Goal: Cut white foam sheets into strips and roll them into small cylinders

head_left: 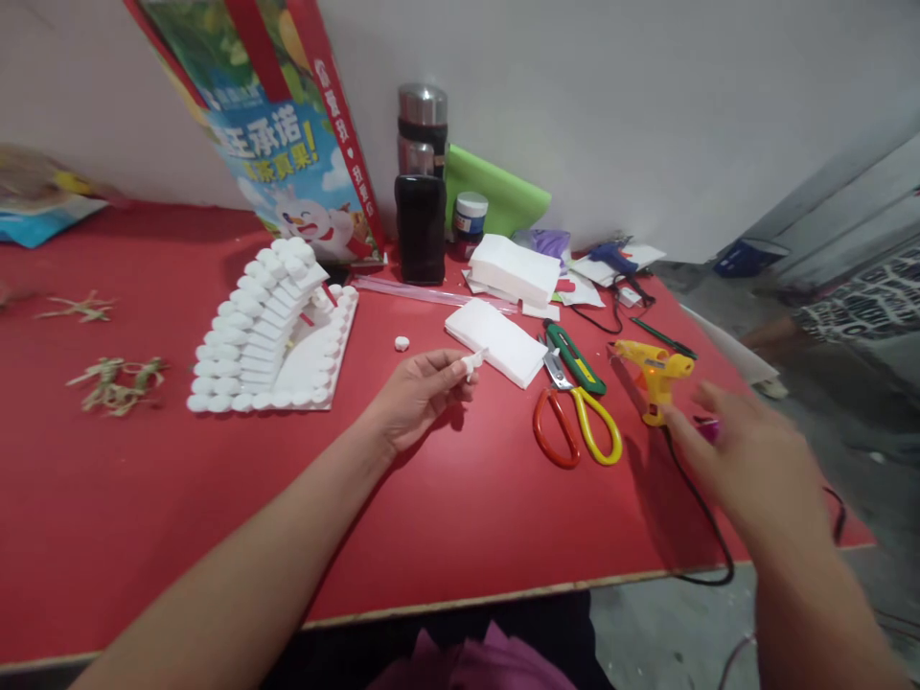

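Observation:
My left hand (429,388) pinches a small white rolled strip of paper (472,363) between thumb and fingertips, above the red table. My right hand (751,470), slightly blurred, is beside the handle of a yellow hot glue gun (655,369). Its thumb and fingers are spread; whether the thumb touches the handle is hard to make out. A small white paper roll (402,343) lies left of a folded white paper stack (495,340). Further left stands a white model (263,335) with steps, bordered by many such rolls.
Scissors (577,422) and a green utility knife (575,356) lie between my hands. Behind are a phone (421,228), a steel thermos (423,105), a jar (471,216) and a printed bag (287,144). A black cord (708,517) hangs past the table edge. Another person's arm (772,331) shows at right.

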Demonstrator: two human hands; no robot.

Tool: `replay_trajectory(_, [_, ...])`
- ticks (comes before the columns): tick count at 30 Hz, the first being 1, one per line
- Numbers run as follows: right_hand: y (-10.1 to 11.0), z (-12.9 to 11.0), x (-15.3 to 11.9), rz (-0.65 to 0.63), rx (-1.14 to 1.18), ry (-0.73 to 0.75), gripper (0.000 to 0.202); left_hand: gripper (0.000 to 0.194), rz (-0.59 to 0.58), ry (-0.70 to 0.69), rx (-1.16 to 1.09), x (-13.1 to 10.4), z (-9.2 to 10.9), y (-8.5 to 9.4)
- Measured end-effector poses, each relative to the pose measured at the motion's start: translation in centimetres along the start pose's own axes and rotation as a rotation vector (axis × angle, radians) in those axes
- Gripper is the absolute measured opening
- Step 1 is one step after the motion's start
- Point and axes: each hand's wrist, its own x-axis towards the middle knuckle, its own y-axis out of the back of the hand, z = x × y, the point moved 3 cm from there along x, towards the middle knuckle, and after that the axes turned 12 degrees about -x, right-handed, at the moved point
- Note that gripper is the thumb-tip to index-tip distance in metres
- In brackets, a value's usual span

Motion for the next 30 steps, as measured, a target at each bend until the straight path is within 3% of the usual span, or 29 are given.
replay_trajectory(2, [3.4, -3.5, -1.0, 0.176, 0.032, 0.033, 0.040, 0.035, -0.027, 0.004, -0.012, 0.0, -0.1, -0.1])
replay_trajectory(5, [5.0, -9.6, -0.1, 0.118, 0.398, 0.139, 0.026, 0.031, -0.051, -0.002, -0.011, 0.0, -0.2, -0.3])
replay_trajectory(7, [3.6, -13.0, 1.6, -0.014, 0.615, 0.135, 0.027, 0.030, -0.062, -0.026, 0.001, 0.0, -0.1, -0.3])
replay_trajectory(10, [-0.5, -15.9, 3.7, -0.273, 0.939, 0.066, 0.024, 0.033, -0.050, -0.090, 0.021, 0.1, -0.1, -0.1])
replay_trajectory(12, [-3.4, -16.7, 4.0, -0.411, 1.180, -0.017, 0.023, 0.034, -0.028, -0.117, 0.033, 0.2, -0.1, 0.0])
replay_trajectory(17, [-7.4, -16.8, 2.6, -0.481, 1.467, -0.030, 0.020, 0.036, 0.019, -0.079, 0.068, -0.3, -0.3, -0.3])
replay_trajectory(30, [-7.0, -16.9, 1.8, -0.406, 1.456, 0.126, 0.022, 0.031, 0.094, -0.072, 0.124, -0.5, -0.3, -0.3])
